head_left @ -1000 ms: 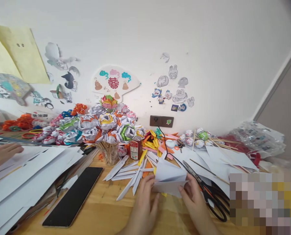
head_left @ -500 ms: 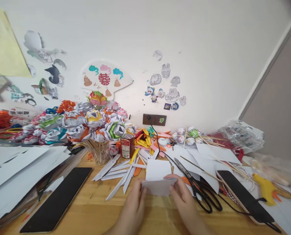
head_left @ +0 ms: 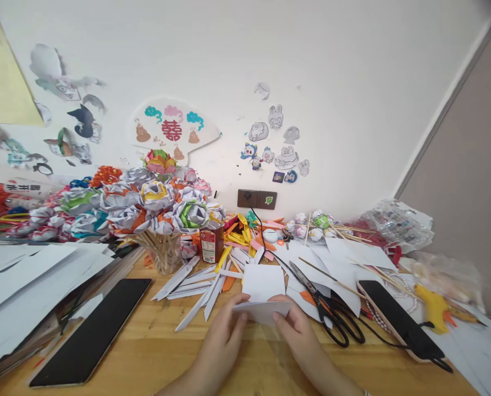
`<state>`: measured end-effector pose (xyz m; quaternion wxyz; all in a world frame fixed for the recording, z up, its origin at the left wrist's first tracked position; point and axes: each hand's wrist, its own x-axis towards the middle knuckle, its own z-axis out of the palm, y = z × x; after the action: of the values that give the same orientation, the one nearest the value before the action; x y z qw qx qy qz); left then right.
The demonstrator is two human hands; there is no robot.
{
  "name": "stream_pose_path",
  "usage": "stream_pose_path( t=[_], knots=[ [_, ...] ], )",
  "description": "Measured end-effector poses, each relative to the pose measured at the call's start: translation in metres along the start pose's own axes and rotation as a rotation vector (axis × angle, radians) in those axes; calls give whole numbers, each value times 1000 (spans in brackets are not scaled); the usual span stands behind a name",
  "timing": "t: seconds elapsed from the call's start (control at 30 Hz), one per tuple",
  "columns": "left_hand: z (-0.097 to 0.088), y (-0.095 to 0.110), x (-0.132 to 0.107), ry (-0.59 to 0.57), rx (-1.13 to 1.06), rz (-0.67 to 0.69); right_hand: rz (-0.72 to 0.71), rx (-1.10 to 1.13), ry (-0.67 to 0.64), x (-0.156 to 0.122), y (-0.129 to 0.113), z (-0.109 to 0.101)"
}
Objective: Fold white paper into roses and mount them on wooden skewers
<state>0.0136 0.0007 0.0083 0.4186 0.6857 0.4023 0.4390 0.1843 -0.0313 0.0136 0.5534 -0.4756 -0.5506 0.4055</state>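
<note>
A small white sheet of paper [head_left: 258, 312], creased across, is held up between both hands just above the wooden table. Its left end is pinched by my left hand [head_left: 225, 338], thumb on the near side. My right hand [head_left: 297, 333] grips the right end the same way, its thumb pressed on the paper's face. Right behind it lies a white paper square [head_left: 264, 281]. Black-handled scissors [head_left: 327, 311] rest open to the right of my right hand. Folded white paper strips [head_left: 199, 289] are scattered beyond my left hand.
A black tablet [head_left: 94, 330] and stacked white sheets [head_left: 18, 297] lie at the left. Paper flowers [head_left: 154, 201] stand in a stick-filled cup [head_left: 165, 253] beside a red box [head_left: 211, 245]. Toward the right are a phone [head_left: 397, 319] with a cable and a yellow glue gun [head_left: 432, 308].
The view has shifted slightly, moving the scene a little left. My right thumb has slid inward along the paper, and the sheet is tilted and bent a bit differently.
</note>
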Motion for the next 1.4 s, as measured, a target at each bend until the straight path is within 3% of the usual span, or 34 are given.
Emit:
stream_pose_path(
  t=[0.33,0.6,0.77,1.0,1.2,1.4],
  knots=[
    [-1,5,1,-27,-140,-33,19,-37,-54,-1,-8,2],
    [0,11,5,-110,-448,-233,122,84,-204,1,-17,-14],
    [0,12,5,-124,-542,-286,158,86,-279,0,-14,-21],
    [-1,18,7,-250,-594,-354,232,170,-173,2,-19,-20],
    [-2,18,7,-312,-616,-351,294,370,-212,1,-14,-19],
    [0,17,4,-321,-649,-380,271,264,-132,-3,-14,-11]
  ],
)
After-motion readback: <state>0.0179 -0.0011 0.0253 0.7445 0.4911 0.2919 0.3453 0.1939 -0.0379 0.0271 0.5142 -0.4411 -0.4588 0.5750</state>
